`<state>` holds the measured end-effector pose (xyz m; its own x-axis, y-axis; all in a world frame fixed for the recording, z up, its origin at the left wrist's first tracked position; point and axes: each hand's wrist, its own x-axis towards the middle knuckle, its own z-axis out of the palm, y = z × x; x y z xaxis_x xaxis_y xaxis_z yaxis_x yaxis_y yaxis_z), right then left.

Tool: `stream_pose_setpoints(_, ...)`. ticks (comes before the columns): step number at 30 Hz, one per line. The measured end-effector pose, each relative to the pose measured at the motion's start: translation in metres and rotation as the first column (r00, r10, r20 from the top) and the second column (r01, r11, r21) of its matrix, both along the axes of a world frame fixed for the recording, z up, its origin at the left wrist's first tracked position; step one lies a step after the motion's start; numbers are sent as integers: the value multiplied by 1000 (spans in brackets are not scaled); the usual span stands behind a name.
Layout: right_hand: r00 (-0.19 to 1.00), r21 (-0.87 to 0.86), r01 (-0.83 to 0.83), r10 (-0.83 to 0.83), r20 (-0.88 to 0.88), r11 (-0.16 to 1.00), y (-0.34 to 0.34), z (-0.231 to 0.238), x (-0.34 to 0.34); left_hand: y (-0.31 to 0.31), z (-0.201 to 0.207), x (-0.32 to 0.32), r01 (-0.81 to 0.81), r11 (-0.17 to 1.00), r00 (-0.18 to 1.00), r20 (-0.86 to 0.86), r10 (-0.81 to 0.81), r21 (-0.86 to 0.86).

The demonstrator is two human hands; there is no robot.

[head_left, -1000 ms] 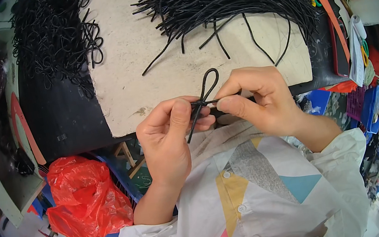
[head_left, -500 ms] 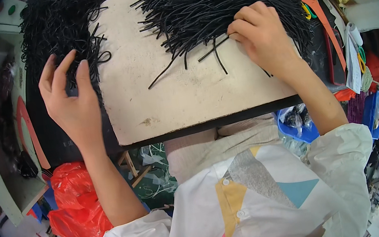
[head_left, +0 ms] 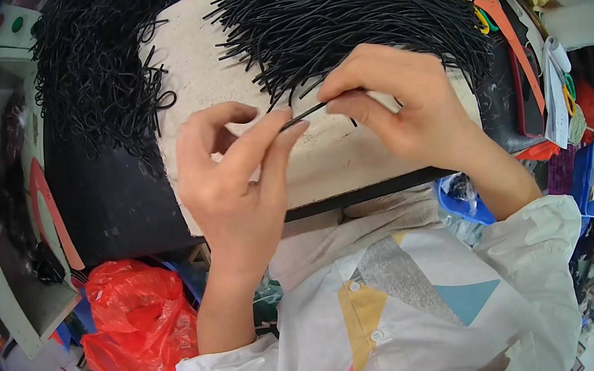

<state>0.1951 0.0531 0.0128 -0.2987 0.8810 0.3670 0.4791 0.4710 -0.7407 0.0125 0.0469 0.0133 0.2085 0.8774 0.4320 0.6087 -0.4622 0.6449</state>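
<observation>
A short length of thin black cord (head_left: 304,114) stretches between my two hands over the pale board (head_left: 353,155). My left hand (head_left: 237,167) pinches its left end between thumb and forefinger. Thumb and fingers of my right hand (head_left: 399,99) grip the other end. Just beyond them, a thick bundle of straight black cords (head_left: 341,16) lies across the far part of the board, loose ends pointing left. To the left, a heap of looped black cords (head_left: 96,77) rests on the dark tabletop, a few loops overlapping the board's edge.
Orange-handled tool (head_left: 492,6) and scissors with yellow and green handles (head_left: 483,21) lie at the right. A grey metal trough (head_left: 0,204) borders the left side. Below hang a red plastic bag (head_left: 138,322) and a blue bin (head_left: 459,204).
My left hand has moved right from beside the looped heap to the board's middle. My right hand has come slightly left and nearer, away from the bundle; both now hold one cord.
</observation>
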Motion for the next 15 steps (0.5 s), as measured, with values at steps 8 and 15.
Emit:
stream_pose_setpoints(8, 999, 101, 37, -37, -8, 994, -10, 2, -4, -9, -16, -1, 36, 971, 969, -248, 24, 238)
stream_pose_setpoints(15, 994, 273, -29, 0, 108, 962, -13, 4, -3, -20, -4, -8, 151, 852, 923, 380, 61, -502)
